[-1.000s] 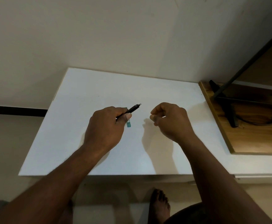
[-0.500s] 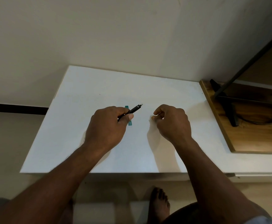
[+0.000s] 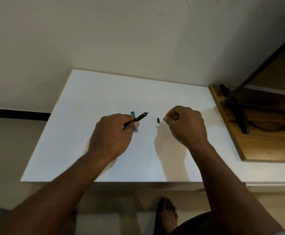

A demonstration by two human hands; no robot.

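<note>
Pen black plastic, slight sheen; tabletop white, smooth, matt; shelf wood-grain.

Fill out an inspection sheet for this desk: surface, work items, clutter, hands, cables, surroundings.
Surface: white table, flat, set against a wall.
Job's things: black pen held in the left hand, its tip pointing up and to the right; small black cap lying on the table between the hands.
Clutter: teal strip flat on the table, partly hidden by the pen and the left hand.
Hands: left hand grips the pen; right hand has curled fingers, with the fingertips just beside the cap and not touching it.
Cables: dark cable on the wooden board to the right.
Surroundings: beige wall; black stand on the board; bare foot below the table.
</note>
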